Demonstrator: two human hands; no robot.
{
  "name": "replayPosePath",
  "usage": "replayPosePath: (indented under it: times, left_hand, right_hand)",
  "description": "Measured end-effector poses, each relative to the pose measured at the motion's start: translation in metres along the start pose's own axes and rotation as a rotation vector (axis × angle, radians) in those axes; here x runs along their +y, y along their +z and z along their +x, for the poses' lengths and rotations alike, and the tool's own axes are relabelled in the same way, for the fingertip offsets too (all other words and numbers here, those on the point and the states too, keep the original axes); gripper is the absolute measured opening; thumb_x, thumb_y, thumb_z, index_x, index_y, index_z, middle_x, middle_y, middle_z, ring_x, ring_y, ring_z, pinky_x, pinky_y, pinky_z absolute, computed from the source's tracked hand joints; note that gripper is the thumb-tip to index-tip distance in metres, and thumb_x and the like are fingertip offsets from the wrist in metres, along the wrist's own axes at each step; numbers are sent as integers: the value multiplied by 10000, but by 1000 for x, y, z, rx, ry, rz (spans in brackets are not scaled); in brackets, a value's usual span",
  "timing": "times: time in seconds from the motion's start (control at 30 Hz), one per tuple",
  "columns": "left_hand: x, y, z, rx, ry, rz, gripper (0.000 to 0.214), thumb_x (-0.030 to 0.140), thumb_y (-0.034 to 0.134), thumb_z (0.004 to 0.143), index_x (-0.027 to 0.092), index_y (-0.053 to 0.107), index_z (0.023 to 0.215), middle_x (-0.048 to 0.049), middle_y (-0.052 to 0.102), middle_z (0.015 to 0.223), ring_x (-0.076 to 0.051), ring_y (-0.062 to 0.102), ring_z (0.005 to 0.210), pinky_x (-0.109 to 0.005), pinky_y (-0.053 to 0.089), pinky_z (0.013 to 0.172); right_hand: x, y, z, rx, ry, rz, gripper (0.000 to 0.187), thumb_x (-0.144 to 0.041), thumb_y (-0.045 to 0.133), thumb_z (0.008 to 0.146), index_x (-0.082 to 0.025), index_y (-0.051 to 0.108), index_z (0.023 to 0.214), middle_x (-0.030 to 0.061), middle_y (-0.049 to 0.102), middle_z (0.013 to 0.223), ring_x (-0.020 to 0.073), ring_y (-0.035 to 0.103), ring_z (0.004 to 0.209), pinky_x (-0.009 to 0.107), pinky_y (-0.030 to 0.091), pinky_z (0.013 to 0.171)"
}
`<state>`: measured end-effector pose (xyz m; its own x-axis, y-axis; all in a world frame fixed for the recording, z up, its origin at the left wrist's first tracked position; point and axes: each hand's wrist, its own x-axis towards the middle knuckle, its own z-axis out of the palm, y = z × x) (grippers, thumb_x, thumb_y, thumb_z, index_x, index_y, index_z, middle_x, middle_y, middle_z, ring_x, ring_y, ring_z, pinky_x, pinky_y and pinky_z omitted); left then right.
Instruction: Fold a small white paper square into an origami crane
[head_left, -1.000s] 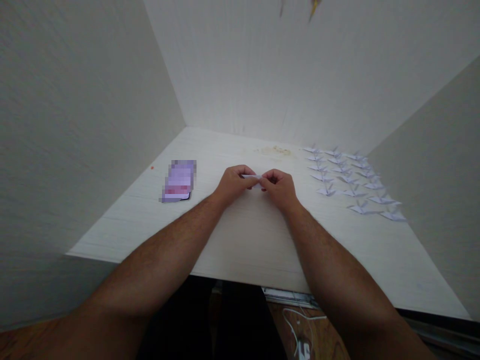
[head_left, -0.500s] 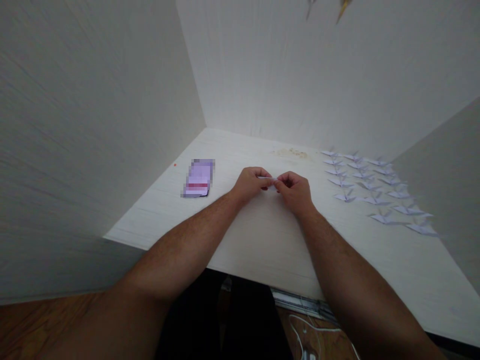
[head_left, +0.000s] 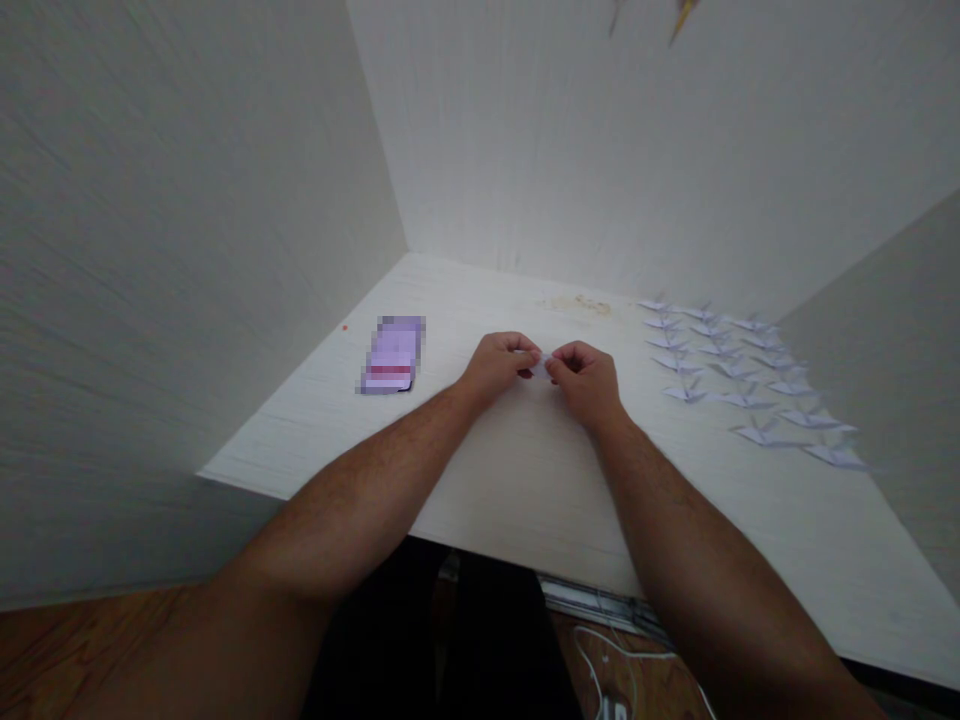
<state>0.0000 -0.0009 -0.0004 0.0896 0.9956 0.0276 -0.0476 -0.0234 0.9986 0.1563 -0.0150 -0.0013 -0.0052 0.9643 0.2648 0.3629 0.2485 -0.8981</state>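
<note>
And the left hand (head_left: 495, 365) and right hand (head_left: 592, 380) pinch one small, folded white paper piece (head_left: 541, 371) in their fingers (head_left: 527, 360), over the pale, flat desk (head_left: 517, 490), right of the purple rectangular phone (head_left: 394, 350). Farther right of that phone, white folded-paper birds (head_left: 733, 370) line up in rows.

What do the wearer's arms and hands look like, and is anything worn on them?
Both forearms are bare, with no sleeve in view. The left hand and right hand show no glove, watch or bracelet. The legwear looks black.
</note>
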Motion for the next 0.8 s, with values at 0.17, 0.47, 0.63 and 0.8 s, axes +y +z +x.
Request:
replayPosePath:
  times: [0.17,0.47,0.63,0.8]
  left_hand:
    - [7,-3,-5,-36,168,262,134,279,708,700,151,669,709,-9,661,680,-113,591,625,-242,469,609]
    - [5,-3,-5,-43,203,283,126,270,685,717,153,657,682,-2,640,633,-106,569,593,-238,457,602]
    - [4,0,-5,-12,202,236,119,253,696,707,147,657,671,-2,643,629,-100,571,586,-234,457,598]
    - [4,1,-5,24,164,220,128,268,698,699,151,654,672,3,643,627,-100,573,575,-236,467,593]
  right_hand:
    - [-4,-1,-1,0,24,24,174,-336,678,708,-180,620,658,-11,601,586,116,505,543,271,388,544]
    - [-7,-2,0,-30,-22,8,226,-375,707,708,-180,612,648,-20,581,570,100,464,530,255,354,519]
    - [-10,-3,-1,-10,-29,0,228,-362,718,704,-177,607,627,-22,571,555,98,455,520,256,346,514]
    - [-7,0,1,5,-10,3,224,-373,714,721,-174,635,658,-10,606,577,107,491,532,259,374,530]
